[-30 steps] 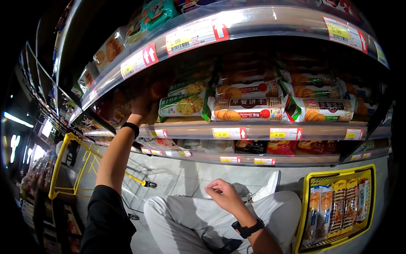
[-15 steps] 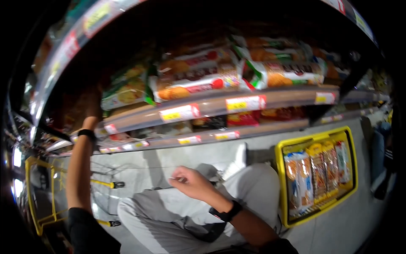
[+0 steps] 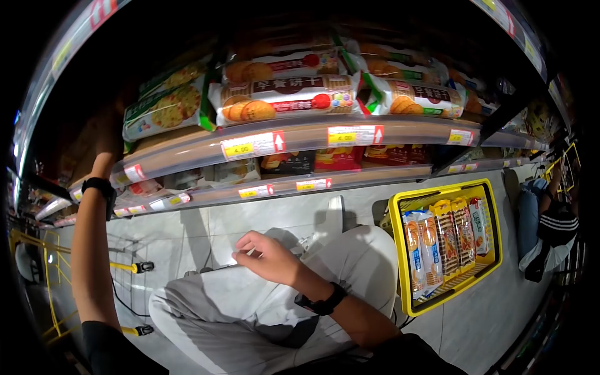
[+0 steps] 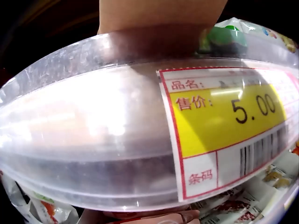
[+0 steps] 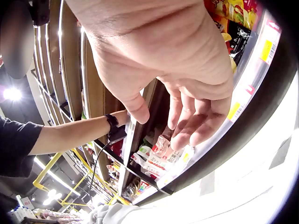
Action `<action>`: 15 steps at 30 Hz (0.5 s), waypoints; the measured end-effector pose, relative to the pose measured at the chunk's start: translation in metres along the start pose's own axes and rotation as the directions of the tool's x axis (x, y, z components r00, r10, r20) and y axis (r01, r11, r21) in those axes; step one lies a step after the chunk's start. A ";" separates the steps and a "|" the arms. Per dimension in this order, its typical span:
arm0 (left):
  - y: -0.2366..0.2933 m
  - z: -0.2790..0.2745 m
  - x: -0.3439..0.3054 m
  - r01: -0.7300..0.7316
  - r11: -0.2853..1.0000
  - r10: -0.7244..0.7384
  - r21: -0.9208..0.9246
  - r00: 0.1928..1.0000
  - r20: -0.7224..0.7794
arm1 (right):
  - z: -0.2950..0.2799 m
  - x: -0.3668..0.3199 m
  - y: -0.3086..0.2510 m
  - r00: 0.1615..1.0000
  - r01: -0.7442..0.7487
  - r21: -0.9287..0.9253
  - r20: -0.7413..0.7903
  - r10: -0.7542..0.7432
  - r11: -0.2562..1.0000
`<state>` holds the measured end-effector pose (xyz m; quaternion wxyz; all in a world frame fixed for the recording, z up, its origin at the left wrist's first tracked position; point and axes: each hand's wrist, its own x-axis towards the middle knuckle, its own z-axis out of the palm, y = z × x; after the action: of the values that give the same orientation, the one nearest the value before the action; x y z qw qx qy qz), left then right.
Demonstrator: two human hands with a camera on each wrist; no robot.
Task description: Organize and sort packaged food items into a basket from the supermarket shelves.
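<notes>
My left hand (image 3: 110,134) reaches into a dark gap on the shelf (image 3: 187,139), at the left end of a row of biscuit packs. Shadow hides its fingers, so I cannot tell whether they hold anything. Just right of it lies a green-and-white biscuit pack (image 3: 167,114), then a white-and-brown breakfast biscuit pack (image 3: 287,100). In the left wrist view, a plastic shelf strip with a 5.00 price tag (image 4: 229,121) covers most of the hand's surroundings. Over my lap hovers my right hand (image 3: 270,257), fingers loosely curled with nothing in them.
A yellow basket (image 3: 401,262) holding several upright biscuit packs (image 3: 442,240) stands on the floor by my right knee. Yellow-framed wire cart parts (image 3: 53,287) are at the left. A lower shelf of snack packs (image 3: 337,159) runs beneath. Another person (image 3: 550,219) is at far right.
The head view has swung right and down, so shelf and basket sit further left in it. My left hand stays in the shelf gap; my right hand stays over my lap.
</notes>
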<state>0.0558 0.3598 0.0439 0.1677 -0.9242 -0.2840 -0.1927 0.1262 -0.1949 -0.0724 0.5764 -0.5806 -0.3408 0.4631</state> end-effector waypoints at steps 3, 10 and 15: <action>0.012 0.000 0.000 -0.047 0.939 0.100 0.340 0.985 -0.140 | -0.004 0.003 0.000 1.000 0.003 -0.022 -0.022 -0.003 1.000; 0.010 -0.007 0.011 0.046 0.988 -0.038 0.147 0.997 -0.062 | -0.006 0.008 -0.006 1.000 -0.013 -0.037 -0.025 0.012 0.999; 0.014 -0.011 0.010 0.084 0.986 -0.073 0.144 0.994 -0.078 | -0.005 0.007 -0.007 0.999 0.003 0.000 -0.048 -0.003 1.000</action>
<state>0.0693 0.3487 0.0554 0.2378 -0.8897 -0.3274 -0.2112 0.1344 -0.1890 -0.0668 0.5850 -0.5912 -0.3277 0.4482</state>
